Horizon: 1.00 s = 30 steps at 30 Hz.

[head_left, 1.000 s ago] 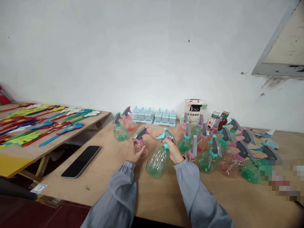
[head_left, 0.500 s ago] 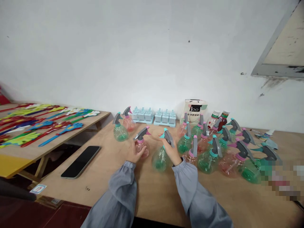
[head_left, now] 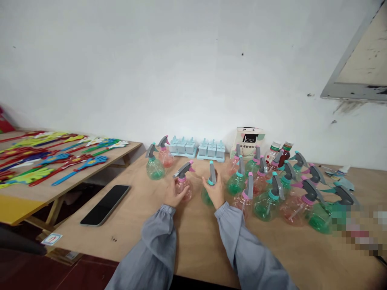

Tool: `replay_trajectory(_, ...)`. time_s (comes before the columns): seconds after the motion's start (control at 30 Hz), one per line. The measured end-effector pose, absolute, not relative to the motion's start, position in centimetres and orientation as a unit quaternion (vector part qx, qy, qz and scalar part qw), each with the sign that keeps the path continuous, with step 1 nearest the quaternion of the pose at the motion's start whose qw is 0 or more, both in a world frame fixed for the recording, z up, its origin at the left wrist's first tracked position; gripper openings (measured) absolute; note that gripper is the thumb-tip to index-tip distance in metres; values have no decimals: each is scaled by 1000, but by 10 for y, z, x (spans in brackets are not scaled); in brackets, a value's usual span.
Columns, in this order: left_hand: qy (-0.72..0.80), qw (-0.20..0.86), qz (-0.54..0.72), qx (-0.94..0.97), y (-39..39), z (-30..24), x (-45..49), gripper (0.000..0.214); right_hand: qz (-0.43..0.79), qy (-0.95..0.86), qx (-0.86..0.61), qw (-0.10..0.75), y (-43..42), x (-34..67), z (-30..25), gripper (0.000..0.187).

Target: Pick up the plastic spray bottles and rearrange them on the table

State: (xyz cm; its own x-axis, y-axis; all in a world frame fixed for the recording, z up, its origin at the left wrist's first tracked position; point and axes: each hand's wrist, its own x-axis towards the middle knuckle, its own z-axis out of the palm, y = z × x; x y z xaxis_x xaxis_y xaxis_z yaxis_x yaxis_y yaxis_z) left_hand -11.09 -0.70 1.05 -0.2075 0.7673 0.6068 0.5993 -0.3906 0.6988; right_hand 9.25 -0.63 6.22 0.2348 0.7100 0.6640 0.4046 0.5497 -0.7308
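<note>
My left hand (head_left: 174, 194) is wrapped round the body of a pink spray bottle (head_left: 185, 186) with a grey trigger head and pink nozzle. Beside it, my right hand (head_left: 215, 191) grips a green spray bottle (head_left: 206, 196) near its neck, covering most of its right side. Both bottles stand upright on the wooden table (head_left: 193, 241). Behind my left hand are another green spray bottle (head_left: 155, 168) and a pink one (head_left: 165, 156). To the right of my right hand stand several more pink and green bottles, the nearest being a pink spray bottle (head_left: 243, 200).
A black phone (head_left: 105, 205) lies at the left. Light-blue popsicle moulds (head_left: 211, 150), a paper bag (head_left: 246, 143) and two small labelled bottles (head_left: 273, 152) line the wall. Colourful hand-shaped clappers (head_left: 78, 161) cover the neighbouring table. The far right is pixelated.
My right hand has shifted the green bottle back a little and turned it, so its nozzle no longer points left. My left hand stays on the pink bottle.
</note>
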Motion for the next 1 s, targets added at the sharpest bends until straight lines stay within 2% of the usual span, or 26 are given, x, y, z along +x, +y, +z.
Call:
replay_trajectory(0.1, 548, 79, 553, 623, -7, 11, -110, 54, 91, -600, -486, 629, -6, 94, 40, 62)
replay_trajectory(0.23, 544, 91, 556, 622, -8, 11, -109, 55, 36, -580, -512, 632, -10, 88, -1, 83)
replay_trajectory(0.37, 541, 99, 558, 621, -9, 13, -107, 54, 114, -554, -539, 625, 0, 79, -26, 87)
replay_trajectory(0.53, 535, 111, 556, 626, -11, 15, -106, 53, 198, -470, -599, 618, 48, 75, -12, 90)
replay_trajectory(0.77, 529, 131, 542, 639, -13, 13, -104, 54, 191, -388, -675, 597, 105, 82, 10, 87)
replay_trajectory(1.0, 517, 161, 538, 646, -14, 12, -101, 56, 180, -369, -648, 642, 119, 85, 13, 84)
